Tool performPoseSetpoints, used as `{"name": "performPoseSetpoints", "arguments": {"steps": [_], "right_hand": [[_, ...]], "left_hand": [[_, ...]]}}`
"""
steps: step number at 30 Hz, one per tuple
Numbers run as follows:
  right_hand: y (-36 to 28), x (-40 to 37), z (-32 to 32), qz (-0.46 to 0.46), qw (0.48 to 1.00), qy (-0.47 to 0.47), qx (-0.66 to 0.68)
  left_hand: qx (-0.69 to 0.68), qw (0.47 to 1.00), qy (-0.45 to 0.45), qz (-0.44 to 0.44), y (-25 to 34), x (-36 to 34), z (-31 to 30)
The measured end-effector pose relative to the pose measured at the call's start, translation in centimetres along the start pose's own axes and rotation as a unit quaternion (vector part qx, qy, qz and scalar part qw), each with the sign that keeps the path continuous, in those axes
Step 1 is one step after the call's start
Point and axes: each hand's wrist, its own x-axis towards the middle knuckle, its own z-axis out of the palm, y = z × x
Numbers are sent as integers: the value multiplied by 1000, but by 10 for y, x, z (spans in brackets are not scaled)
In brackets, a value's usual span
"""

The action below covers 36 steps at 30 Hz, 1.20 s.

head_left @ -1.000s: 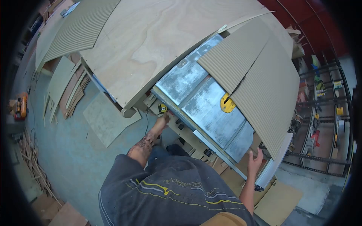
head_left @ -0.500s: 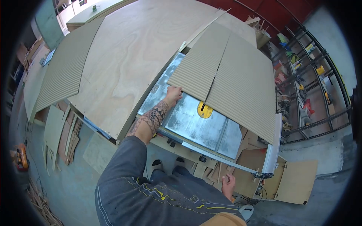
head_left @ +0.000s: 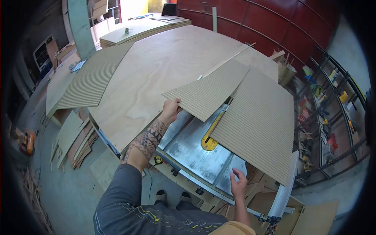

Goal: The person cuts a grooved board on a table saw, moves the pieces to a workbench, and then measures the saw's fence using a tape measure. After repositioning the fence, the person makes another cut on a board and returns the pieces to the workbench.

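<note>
My left hand [head_left: 170, 111] grips the near left corner of a beige fluted panel [head_left: 205, 92], which sits angled away from a wider fluted panel [head_left: 258, 121] on its right. Both lie over a table saw with a worn metal top [head_left: 186, 147]. Between the panels, the saw's yellow throat plate [head_left: 210, 143] shows with its slot. My right hand [head_left: 239, 184] hovers by the front right of the saw top, fingers apart, holding nothing.
A large plywood sheet [head_left: 145, 66] spreads beyond the saw. Another fluted panel [head_left: 96, 78] lies at its left. The fence rail [head_left: 288, 168] runs along the right side, near metal shelving [head_left: 333, 105]. Offcuts [head_left: 74, 137] lean at left; a tape measure [head_left: 158, 159] rests at the saw's front.
The left panel has shifted left and swung away from the right one, widening the gap and uncovering more throat plate. My right hand has risen toward the saw top. The view has tilted up.
</note>
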Motion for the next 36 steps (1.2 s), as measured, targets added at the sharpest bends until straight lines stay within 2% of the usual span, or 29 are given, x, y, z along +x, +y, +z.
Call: {"name": "performPoseSetpoints", "arguments": {"steps": [2,3,5,6,7,9,10,11,13,14,15,17,18,19,20,22,23,25,26,27,28,30,31,32,34,36], "right_hand": [[-24,33,20,11,993,-37,112],[-28,46,32,37,976,-91,194],[-55,63,57,134,936,-154,287],[-56,67,70,190,900,-216,328],[-59,67,86,183,894,-240,331],[-66,61,119,353,723,-276,525],[-68,56,139,368,695,-293,544],[-70,49,157,410,625,-281,602],[-98,26,189,446,554,-246,659],[-115,12,201,471,458,-226,719],[-117,-5,218,477,462,-247,706],[-116,-44,258,338,467,-333,746],[-138,-70,259,350,523,-351,694],[-147,-102,269,367,547,-358,662],[-152,-137,276,382,572,-373,623],[-171,-202,288,411,568,-406,586],[-189,-233,283,400,606,-416,548],[-222,-278,280,327,637,-476,511],[-252,-307,271,328,633,-508,483],[-291,-338,250,293,657,-520,461],[-321,-366,242,256,678,-526,445],[-351,-400,246,192,658,-596,417],[-342,-414,323,170,663,-620,383],[-353,-436,346,169,658,-632,373],[-376,-481,377,110,672,-653,331],[-397,-521,412,109,650,-685,309]], "left_hand": [[2,1000,17,5,44,-52,-32],[2,1000,13,6,73,-85,-50],[3,997,71,34,128,-167,-70],[29,996,72,49,150,-201,-89],[54,994,72,61,169,-233,-107],[51,993,78,74,205,-301,-149],[53,988,114,87,223,-342,-162],[53,982,149,104,238,-381,-179],[42,974,183,125,258,-459,-227],[48,965,215,140,265,-502,-245],[53,956,246,152,268,-543,-262],[33,945,283,163,266,-627,-301],[23,937,306,166,258,-678,-323],[-5,918,352,181,243,-728,-352],[36,915,355,188,222,-777,-384],[80,902,387,174,180,-883,-440],[73,900,404,145,149,-932,-458],[-61,869,473,130,86,-1012,-477],[-98,846,512,107,41,-1045,-487],[-124,826,544,85,-2,-1077,-491],[-159,816,546,107,-47,-1099,-493],[-241,785,553,141,-115,-1140,-476],[-301,761,557,141,-163,-1102,-526],[-310,751,565,145,-188,-1106,-534],[-395,689,589,151,-214,-1124,-534],[-408,663,599,186,-223,-1141,-536]]}}
